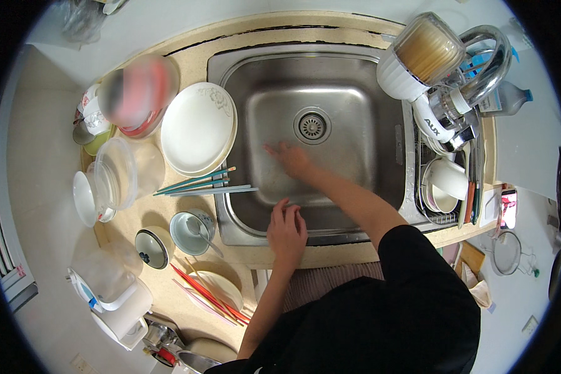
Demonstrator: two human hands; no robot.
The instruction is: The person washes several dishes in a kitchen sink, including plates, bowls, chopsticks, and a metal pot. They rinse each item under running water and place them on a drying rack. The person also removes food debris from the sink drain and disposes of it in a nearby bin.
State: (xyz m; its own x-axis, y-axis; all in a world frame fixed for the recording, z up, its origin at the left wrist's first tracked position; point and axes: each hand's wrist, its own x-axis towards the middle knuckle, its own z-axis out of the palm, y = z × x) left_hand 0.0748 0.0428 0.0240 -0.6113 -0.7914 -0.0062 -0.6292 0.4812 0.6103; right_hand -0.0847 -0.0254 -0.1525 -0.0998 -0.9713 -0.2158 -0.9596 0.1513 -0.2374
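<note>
My right hand (289, 159) reaches over the basin of a stainless steel sink (346, 182), fingers apart, just left of the drain strainer (312, 126); whether it touches the bottom is unclear. Over the sink's front rim is my left hand (287, 229), fingers slightly bent and apart, holding nothing. Stacked white plates (197, 128) lean over the sink's left rim. Below them, blue and teal chopsticks (201, 183) lie with their ends over the basin. A patterned bowl (187, 232) with a spoon in it stands on the counter, left of my left hand.
A faucet with an AUX water filter (427, 112) rises at the right. Beneath it, a wire dish rack (442, 219) holds white bowls (449, 178). On the left counter are a clear plastic container (142, 168), a dark-patterned bowl (152, 248), and a plate (226, 285) with red chopsticks (203, 290).
</note>
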